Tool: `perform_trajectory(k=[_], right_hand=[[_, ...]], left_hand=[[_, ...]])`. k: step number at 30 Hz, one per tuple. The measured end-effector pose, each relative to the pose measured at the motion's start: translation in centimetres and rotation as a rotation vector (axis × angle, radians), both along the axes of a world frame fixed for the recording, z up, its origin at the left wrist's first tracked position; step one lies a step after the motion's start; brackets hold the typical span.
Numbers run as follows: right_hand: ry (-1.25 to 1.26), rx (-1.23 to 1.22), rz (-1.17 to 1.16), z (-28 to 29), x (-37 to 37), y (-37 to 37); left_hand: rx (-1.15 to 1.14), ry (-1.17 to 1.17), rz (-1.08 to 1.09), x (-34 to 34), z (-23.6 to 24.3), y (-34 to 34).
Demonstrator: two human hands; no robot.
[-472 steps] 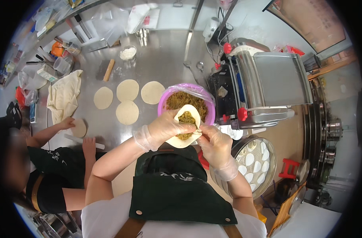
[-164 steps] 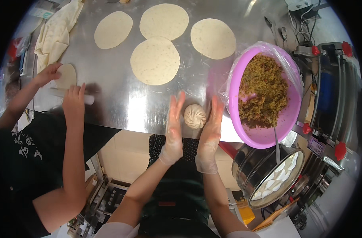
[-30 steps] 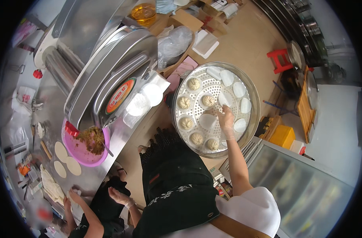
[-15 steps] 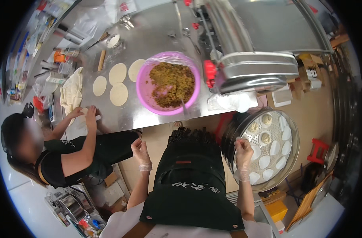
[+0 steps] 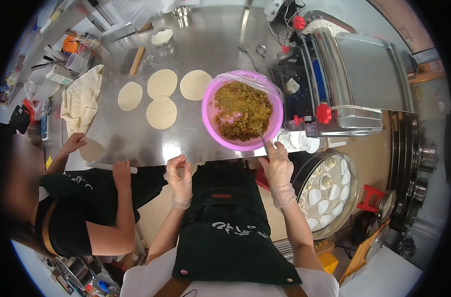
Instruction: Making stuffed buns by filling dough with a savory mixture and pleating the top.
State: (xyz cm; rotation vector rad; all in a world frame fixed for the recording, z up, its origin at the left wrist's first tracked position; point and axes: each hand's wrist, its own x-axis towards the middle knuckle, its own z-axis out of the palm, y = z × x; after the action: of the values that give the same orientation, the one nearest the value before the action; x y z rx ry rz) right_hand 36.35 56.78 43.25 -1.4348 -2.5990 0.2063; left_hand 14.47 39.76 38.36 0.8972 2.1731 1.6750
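Note:
My right hand (image 5: 278, 171), in a clear plastic glove, is at the near rim of a pink bowl (image 5: 209, 126). Its thumb and fingers are apart around the end of a metal utensil handle (image 5: 264, 142), whose other end is buried in brownish-yellow chopped filling (image 5: 243, 109). Clear film lies bunched along the bowl's far rim. My left hand (image 5: 179, 179), also gloved, hovers just off the table's near edge. Its fingers are curled in, and nothing shows in them.
Flat dough rounds (image 5: 161, 113) lie left of the bowl. A roller machine (image 5: 334, 79) stands at the right. Below it, a round steamer tray (image 5: 355, 195) holds white paper discs and a few pleated buns. At left, a co-worker's hands are by a rolling pin (image 5: 107, 167) and dough.
My right hand has moved from beside the steamer up to the utensil handle at the bowl, its fingers spreading. The co-worker's hands have moved apart. The whole view has shifted.

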Motion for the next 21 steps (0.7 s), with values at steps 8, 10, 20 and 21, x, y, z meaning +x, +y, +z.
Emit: perform_trajectory(k=[8, 10, 20, 21], right_hand=[[0.393, 0.04, -0.108, -1.6, -6.1, 6.0], [0.457, 0.021, -0.125, -3.7, -8.1, 8.1], [0.377, -0.383, 0.047, -10.2, -16.1, 8.6], [0.375, -0.385, 0.047, -10.9, -16.8, 8.3]], left_hand=[[-0.015, -0.06, 0.003, -3.2, 0.2, 0.4], [-0.028, -0.049, -0.03, -3.5, 0.5, 0.3], [0.013, -0.153, 0.07, -4.9, -1.3, -1.1], [0.011, -0.138, 0.079, -5.1, -1.2, -1.1]])
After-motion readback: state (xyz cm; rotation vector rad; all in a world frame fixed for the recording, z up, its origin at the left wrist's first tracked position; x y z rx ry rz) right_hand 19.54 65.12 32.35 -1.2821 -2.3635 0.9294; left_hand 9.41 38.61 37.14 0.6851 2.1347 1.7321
